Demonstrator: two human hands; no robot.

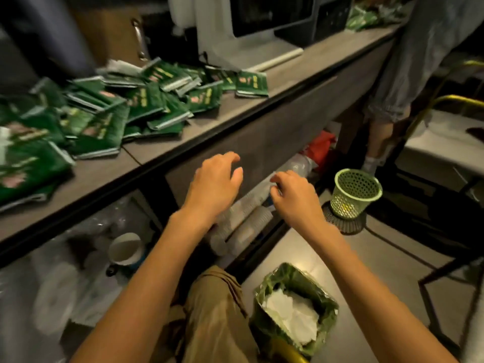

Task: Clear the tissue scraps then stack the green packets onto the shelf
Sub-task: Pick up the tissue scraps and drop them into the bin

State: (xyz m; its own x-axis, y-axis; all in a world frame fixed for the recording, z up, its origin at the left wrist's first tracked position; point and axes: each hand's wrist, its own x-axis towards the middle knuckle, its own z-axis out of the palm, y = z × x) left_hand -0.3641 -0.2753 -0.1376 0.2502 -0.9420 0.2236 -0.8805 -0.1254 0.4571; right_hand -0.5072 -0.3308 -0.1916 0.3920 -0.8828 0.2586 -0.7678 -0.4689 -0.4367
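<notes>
Floor bin (264, 292), green-lined, holds white tissue scraps (290, 310). Above it: left hand (214, 184) loose, empty; right hand (293, 197) curled, contents unclear. Green packets (117, 108) heaped along counter (288, 74), up-left, nearer the left hand.

We see a long grey counter (235, 111) with a loose heap of green packets (110, 106) at its left end, a white appliance (235, 48) behind, more packets (366, 19) at the far end. The lower shelf (264, 247) holds 2 sleeves of plastic cups (243, 218). On the floor (366, 258): 1 lined bin (277, 279) holding white tissue scraps (290, 313), and 1 green mesh basket (355, 195) stacked on a dark basket (343, 221).
</notes>
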